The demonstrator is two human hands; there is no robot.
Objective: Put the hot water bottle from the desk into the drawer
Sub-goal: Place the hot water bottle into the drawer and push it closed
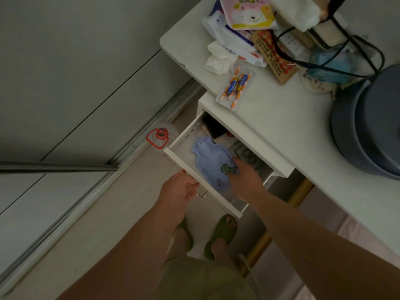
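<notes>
Hot water bottle (211, 160) is in the open drawer (203, 180), lying flat on the drawer floor. Pale blue, dinosaur print, neck pointing toward 11 o'clock, base toward 5 o'clock near the drawer front.

Right hand (246, 176) is inside the drawer at the bottle's 4 o'clock side, palm down, fingers over its lower right corner by the green dinosaur. Fingers look loosely spread rather than closed around it; real grip or just resting contact, can't tell, the hand is blurred.

Left hand (180, 190) is at the drawer front, 7 o'clock from the bottle, fingers curled by the top edge of the front panel just above the metal handle (202, 194). Whether it's clamped on the edge or only touching, can't tell.

Other drawer contents: black flat item (213, 127) at the back, 12 o'clock from the bottle; a dark printed sheet or card (246, 155) at 3 o'clock, partly under the desk edge.

White desk (292, 131) sits above the drawer. On it: blister pack of batteries (236, 85) near the front edge, a pile of packets and tissues at 12 o'clock including a pink "BABY" pack (249, 11), black cable (324, 57) looped over the pile, grey round bin-like container (372, 122) at 3 o'clock.

Floor: clear jar with red label (159, 136) at 9 o'clock from the drawer. Green slippers (221, 234) on the person's feet below the drawer front.
</notes>
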